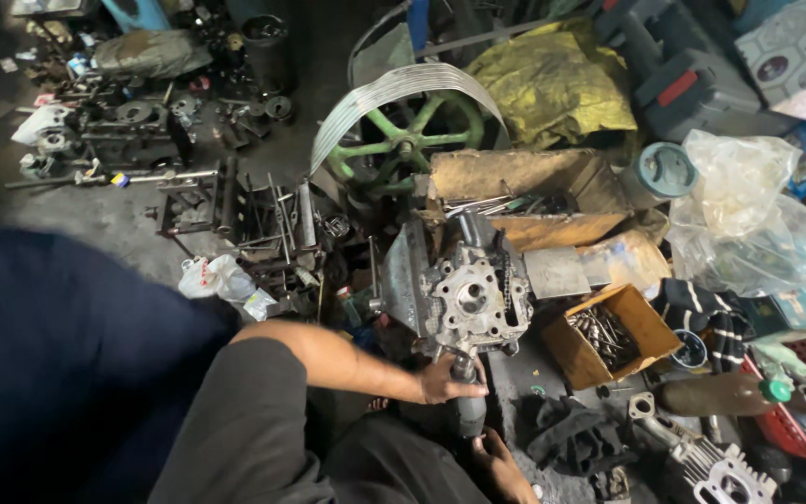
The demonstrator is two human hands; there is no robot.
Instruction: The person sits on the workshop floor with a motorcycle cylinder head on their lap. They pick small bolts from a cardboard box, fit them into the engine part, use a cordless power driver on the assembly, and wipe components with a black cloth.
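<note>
The cylinder head (470, 301), a grimy cast-metal block, sits on the cluttered workshop floor beside a cardboard box of bolts (608, 338). It looks heavy, rigid and probably oily, best gripped by its outer edges. The left hand (448, 381) is wrapped around a dark tool handle (468, 403) under it; the right hand (501, 467) rests lower, grip unclear.

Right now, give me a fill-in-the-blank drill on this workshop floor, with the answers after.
1. The left hand grips a dark tool handle just below the metal ____.
2. The small cardboard box to the right of the engine part holds a heap of metal ____.
3. The spoked wheel behind the engine part is painted ____.

Missing words: engine part; bolts; green
</note>
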